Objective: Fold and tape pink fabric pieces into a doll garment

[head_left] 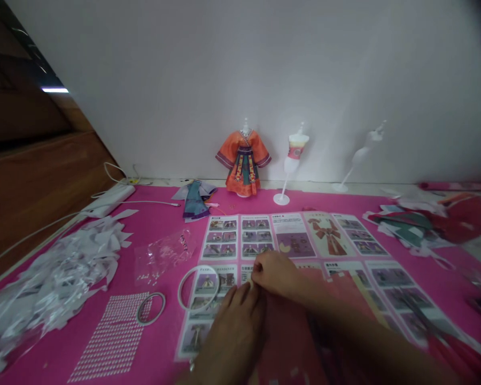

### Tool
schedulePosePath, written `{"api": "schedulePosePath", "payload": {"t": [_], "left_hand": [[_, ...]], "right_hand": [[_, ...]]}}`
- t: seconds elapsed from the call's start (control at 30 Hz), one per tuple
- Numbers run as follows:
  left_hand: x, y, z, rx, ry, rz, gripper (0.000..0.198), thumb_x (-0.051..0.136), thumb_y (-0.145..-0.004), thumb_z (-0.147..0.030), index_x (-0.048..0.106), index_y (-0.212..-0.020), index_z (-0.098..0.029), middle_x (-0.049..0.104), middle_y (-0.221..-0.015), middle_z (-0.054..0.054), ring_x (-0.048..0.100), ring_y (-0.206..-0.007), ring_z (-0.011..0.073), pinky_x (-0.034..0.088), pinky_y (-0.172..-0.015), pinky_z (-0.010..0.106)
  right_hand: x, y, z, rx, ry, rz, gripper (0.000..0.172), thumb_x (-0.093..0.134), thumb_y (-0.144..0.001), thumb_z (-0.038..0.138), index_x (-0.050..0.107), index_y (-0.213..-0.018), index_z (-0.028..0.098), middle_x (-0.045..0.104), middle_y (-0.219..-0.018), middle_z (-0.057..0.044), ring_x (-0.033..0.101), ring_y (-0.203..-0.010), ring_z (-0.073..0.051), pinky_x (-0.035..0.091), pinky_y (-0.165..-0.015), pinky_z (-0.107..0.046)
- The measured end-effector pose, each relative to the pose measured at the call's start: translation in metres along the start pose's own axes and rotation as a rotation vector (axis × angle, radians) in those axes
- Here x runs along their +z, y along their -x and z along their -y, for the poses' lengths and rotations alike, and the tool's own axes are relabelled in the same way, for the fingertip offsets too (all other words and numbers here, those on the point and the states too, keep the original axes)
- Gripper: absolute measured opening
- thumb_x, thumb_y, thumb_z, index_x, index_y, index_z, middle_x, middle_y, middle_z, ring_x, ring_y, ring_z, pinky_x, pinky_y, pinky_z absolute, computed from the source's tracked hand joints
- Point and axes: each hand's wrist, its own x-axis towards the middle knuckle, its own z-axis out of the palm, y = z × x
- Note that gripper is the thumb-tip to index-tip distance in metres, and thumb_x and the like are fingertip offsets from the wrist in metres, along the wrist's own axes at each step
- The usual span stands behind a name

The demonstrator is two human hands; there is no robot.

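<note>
My left hand [234, 329] lies flat, fingers stretched forward, on a red fabric piece [288, 331] spread over the printed instruction sheet [288, 240]. My right hand [273, 272] is closed in a pinch at the fabric's upper edge, just beyond my left fingertips. What the pinch holds besides the fabric edge I cannot make out.
A pink mat [152, 214] covers the surface. On it are two tape rings [198, 287], a sticker-gem sheet [112, 337], a clear bag [164, 254], a white paper-scrap heap [52, 283], a power bank [110, 200]. By the wall stand a dressed orange doll mannequin [243, 160], two bare mannequins [292, 160]. Fabric scraps [428, 219] lie right.
</note>
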Motion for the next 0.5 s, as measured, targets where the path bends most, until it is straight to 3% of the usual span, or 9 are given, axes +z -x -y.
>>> {"api": "schedulePosePath", "payload": {"t": [0.5], "left_hand": [[-0.002, 0.003, 0.001, 0.015, -0.01, 0.012, 0.043, 0.057, -0.082, -0.018, 0.054, -0.126, -0.017, 0.05, -0.14, 0.011, 0.047, -0.126, 0.0319, 0.038, -0.105, 0.052]], "right_hand": [[-0.005, -0.005, -0.013, 0.001, -0.098, -0.06, 0.013, 0.061, -0.074, 0.024, 0.067, -0.084, 0.019, 0.072, -0.086, -0.002, 0.064, -0.079, -0.015, 0.04, -0.064, -0.022]]}}
